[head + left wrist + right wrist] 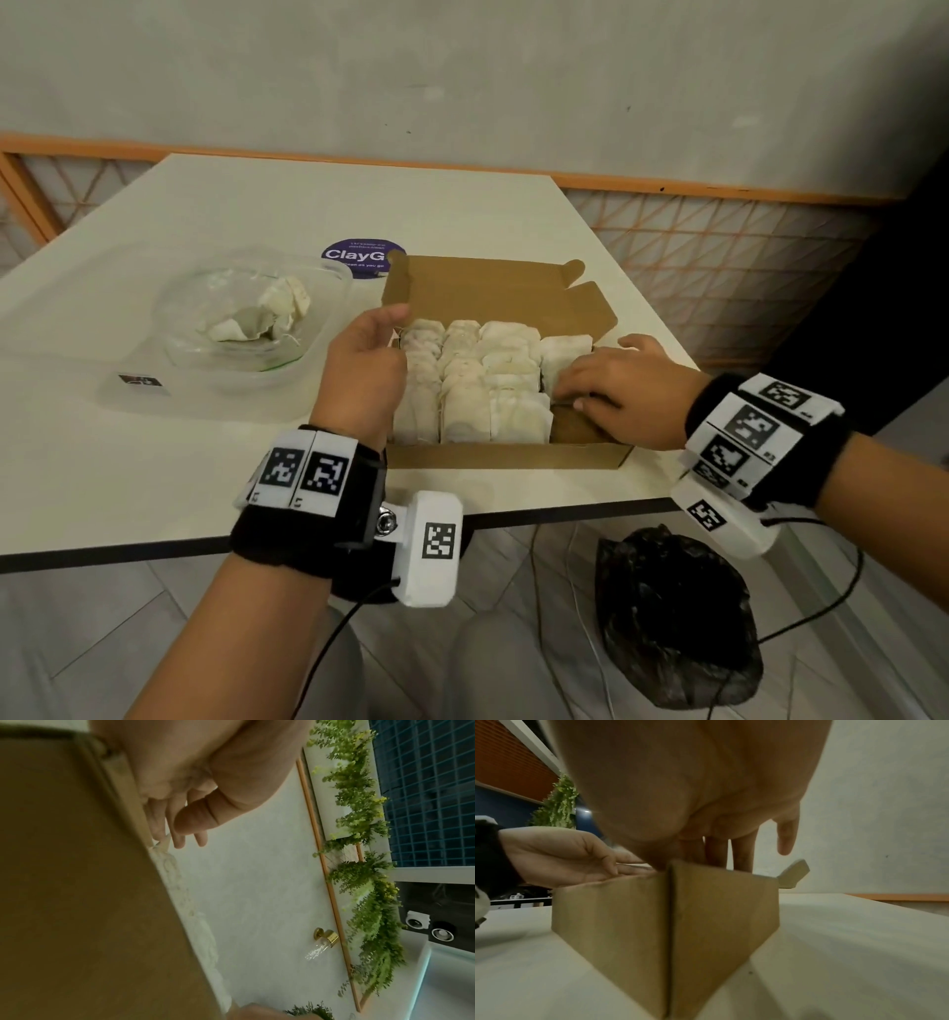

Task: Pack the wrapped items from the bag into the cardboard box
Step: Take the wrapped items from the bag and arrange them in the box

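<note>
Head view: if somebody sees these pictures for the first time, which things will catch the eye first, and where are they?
The open brown cardboard box at the middle of the white table draws the eye first, with pale wrapped items standing in neat rows inside it. Both hands work there: the left hand at the box's left edge, the right hand with fingers reaching in from the right. Left of the box lies a clear plastic bag still holding a few items.
</note>
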`<state>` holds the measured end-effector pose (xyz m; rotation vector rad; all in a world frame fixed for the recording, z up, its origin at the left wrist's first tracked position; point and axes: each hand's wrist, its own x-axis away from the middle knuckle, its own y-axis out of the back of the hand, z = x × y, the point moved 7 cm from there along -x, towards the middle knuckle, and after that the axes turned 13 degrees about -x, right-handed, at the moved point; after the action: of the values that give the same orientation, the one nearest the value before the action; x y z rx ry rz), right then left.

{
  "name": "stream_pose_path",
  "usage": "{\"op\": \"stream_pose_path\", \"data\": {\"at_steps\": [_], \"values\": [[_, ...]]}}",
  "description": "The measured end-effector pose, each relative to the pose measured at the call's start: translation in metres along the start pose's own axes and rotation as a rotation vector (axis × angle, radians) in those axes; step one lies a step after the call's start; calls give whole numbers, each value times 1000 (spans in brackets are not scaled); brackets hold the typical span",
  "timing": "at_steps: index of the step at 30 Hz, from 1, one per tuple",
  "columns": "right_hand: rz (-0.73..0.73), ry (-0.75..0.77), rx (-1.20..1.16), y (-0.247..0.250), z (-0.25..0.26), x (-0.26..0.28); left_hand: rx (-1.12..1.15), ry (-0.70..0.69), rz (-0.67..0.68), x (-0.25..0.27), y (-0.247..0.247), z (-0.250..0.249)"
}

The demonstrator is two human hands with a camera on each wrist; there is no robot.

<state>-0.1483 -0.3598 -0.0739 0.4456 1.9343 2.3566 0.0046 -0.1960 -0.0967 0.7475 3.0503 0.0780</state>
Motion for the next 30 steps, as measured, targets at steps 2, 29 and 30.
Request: {"op": "stream_pose_path", "data": {"at_steps": [2,29,30], "values": [[-8,-12,-8,-1,-3,1,9,19,1,1,1,0],[-880,-324,-1618,-43,-31,18,-1291,-73,162,-52,91,-57],[-881,-315,-1623,-43,-31,19,-1351,-95,160,-54,87,-55]]}}
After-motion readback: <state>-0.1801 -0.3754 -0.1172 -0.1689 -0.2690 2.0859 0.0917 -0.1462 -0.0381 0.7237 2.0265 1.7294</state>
